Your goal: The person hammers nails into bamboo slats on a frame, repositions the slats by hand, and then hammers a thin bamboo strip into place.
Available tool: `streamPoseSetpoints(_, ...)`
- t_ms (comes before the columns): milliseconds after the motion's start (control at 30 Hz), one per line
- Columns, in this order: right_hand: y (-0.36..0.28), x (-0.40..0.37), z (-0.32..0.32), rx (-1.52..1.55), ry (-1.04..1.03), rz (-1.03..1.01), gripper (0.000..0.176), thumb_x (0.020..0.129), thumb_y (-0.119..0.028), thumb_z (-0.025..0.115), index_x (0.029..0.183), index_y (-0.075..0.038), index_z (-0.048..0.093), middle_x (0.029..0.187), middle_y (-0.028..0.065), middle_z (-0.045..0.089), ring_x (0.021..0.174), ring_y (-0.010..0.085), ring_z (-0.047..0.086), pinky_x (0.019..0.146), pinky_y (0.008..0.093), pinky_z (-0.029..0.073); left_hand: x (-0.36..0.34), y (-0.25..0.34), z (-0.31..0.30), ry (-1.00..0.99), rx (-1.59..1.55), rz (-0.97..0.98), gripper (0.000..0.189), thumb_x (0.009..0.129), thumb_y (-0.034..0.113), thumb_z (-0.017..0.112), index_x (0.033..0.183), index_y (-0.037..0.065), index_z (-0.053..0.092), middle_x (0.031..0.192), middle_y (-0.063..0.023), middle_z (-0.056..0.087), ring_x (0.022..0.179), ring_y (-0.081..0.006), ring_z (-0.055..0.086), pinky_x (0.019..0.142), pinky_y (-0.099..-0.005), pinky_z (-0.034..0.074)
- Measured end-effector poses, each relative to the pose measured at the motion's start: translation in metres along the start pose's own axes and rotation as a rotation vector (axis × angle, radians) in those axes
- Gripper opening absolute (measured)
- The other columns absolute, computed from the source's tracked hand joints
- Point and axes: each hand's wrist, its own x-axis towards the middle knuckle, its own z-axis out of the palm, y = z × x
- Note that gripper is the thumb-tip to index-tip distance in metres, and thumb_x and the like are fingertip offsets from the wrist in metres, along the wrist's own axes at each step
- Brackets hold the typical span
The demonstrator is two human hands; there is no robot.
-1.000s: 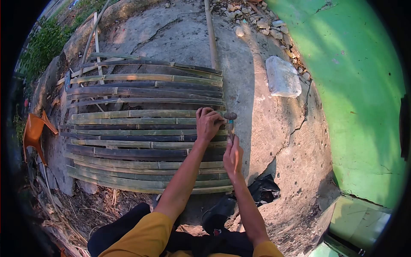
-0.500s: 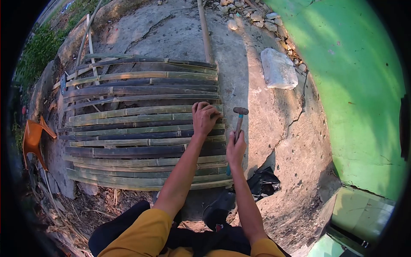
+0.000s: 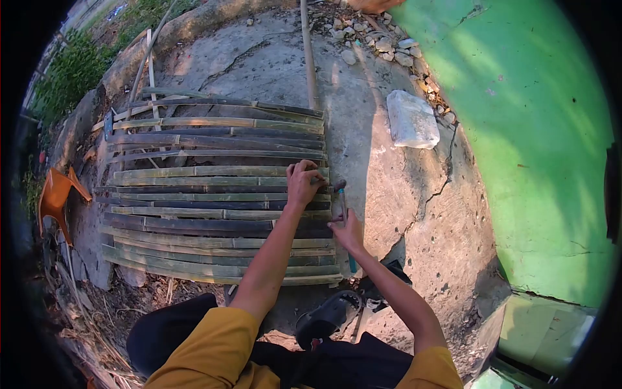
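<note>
R hand: grip clamped on hammer handle, head low by the slat ends. L hand: grip pinched shut on the bamboo slats, right edge, flat on the ground; can't tell if there's a nail. I judge this the nailing step. Next blow needs head square, fingers clear. Farther off: white bag, contents unclear.

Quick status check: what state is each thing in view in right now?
bamboo slats: lying flat, side by side.
left hand: curled, resting on one slat's end.
right hand: closed around the hammer handle.
hammer: head down near the slat ends.
white sack: lying on the concrete.
orange chair: appears tipped over.
</note>
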Motion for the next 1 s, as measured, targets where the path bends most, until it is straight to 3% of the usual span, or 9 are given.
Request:
streamPoseSetpoints(167,0.01,0.009,-0.009,0.035,-0.127,-0.054,0.047,0.079,-0.017,0.087,0.108,-0.001,0.053,0.097,0.0177,0.075,0.097,0.0385,0.072,0.086,0.0467,0.055,-0.003,-0.002,0.003,0.02,0.036,-0.048,0.02,0.066,0.028,0.092,0.081,0.019,0.082,0.116,0.001,0.066,0.121,-0.0221,0.059,0.11,-0.0443,0.033)
streamPoseSetpoints(400,0.013,-0.003,0.001,0.08,-0.008,-0.116,0.046,0.079,-0.019,0.087,0.105,-0.002,0.053,0.093,0.0169,0.073,0.09,0.0385,0.071,0.08,0.0475,0.054,0.0,0.01,-0.01,-0.053,0.085,0.018,0.019,0.065,0.024,0.091,0.081,0.02,0.082,0.113,0.0002,0.066,0.118,-0.0206,0.06,0.106,-0.0443,0.035)
streamPoseSetpoints(467,0.009,-0.02,0.0,0.141,-0.05,-0.012,0.042,0.079,-0.017,0.087,0.103,-0.002,0.056,0.092,0.018,0.072,0.086,0.0391,0.072,0.076,0.048,0.054,-0.013,0.004,-0.009,-0.06,0.065,0.008,0.019,0.065,0.025,0.091,0.081,0.019,0.082,0.113,0.0003,0.065,0.116,-0.0205,0.06,0.106,-0.044,0.035)
streamPoseSetpoints(700,0.017,-0.066,0.037,0.104,0.122,-0.057,0.038,0.078,-0.014,0.088,0.099,-0.002,0.058,0.09,0.0173,0.072,0.079,0.037,0.071,0.071,0.0464,0.053,-0.041,0.001,-0.02,-0.107,0.054,0.05,0.019,0.065,0.026,0.091,0.079,0.018,0.081,0.113,0.0007,0.065,0.115,-0.021,0.06,0.106,-0.0433,0.035)
streamPoseSetpoints(767,0.02,-0.086,0.044,0.095,0.146,-0.044,0.044,0.077,-0.019,0.09,0.101,-0.003,0.057,0.09,0.0137,0.072,0.062,0.0252,0.064,0.064,0.0425,0.051,-0.059,-0.004,-0.021,-0.136,0.019,0.043,0.019,0.065,0.026,0.092,0.08,0.019,0.082,0.113,0.0008,0.065,0.116,-0.0215,0.06,0.107,-0.043,0.034)
streamPoseSetpoints(867,0.015,-0.093,0.042,0.077,0.163,-0.009,0.04,0.079,-0.019,0.089,0.099,-0.002,0.059,0.089,0.0133,0.073,0.061,0.0244,0.064,0.063,0.0416,0.051,-0.064,-0.003,-0.018,-0.111,-0.033,0.042,0.018,0.067,0.025,0.091,0.08,0.017,0.082,0.115,0.0007,0.066,0.119,-0.0211,0.059,0.107,-0.0433,0.033)
streamPoseSetpoints(900,0.011,-0.093,0.042,0.071,0.16,0.001,0.04,0.079,-0.019,0.089,0.099,-0.002,0.059,0.089,0.0133,0.073,0.061,0.0244,0.064,0.063,0.0416,0.051,-0.065,-0.003,-0.021,-0.118,-0.04,0.035,0.018,0.067,0.025,0.091,0.08,0.017,0.082,0.115,0.0007,0.066,0.119,-0.0211,0.059,0.107,-0.0433,0.033)
streamPoseSetpoints(967,0.004,-0.092,0.039,0.106,0.175,0.051,0.038,0.079,-0.02,0.089,0.096,-0.004,0.059,0.085,0.017,0.071,0.076,0.0372,0.07,0.07,0.0454,0.053,-0.061,0.001,-0.025,-0.14,-0.039,0.028,0.017,0.067,0.025,0.091,0.081,0.018,0.083,0.115,0.0008,0.066,0.12,-0.0215,0.059,0.108,-0.0431,0.033)
streamPoseSetpoints(1000,0.008,-0.09,0.042,0.122,0.215,0.006,0.031,0.091,-0.026,0.079,0.097,-0.003,0.06,0.082,0.0176,0.07,0.076,0.0375,0.07,0.069,0.046,0.051,-0.06,-0.001,-0.023,-0.152,-0.023,0.025,0.017,0.067,0.025,0.091,0.08,0.018,0.083,0.115,0.0009,0.065,0.12,-0.0221,0.058,0.108,-0.0432,0.032)
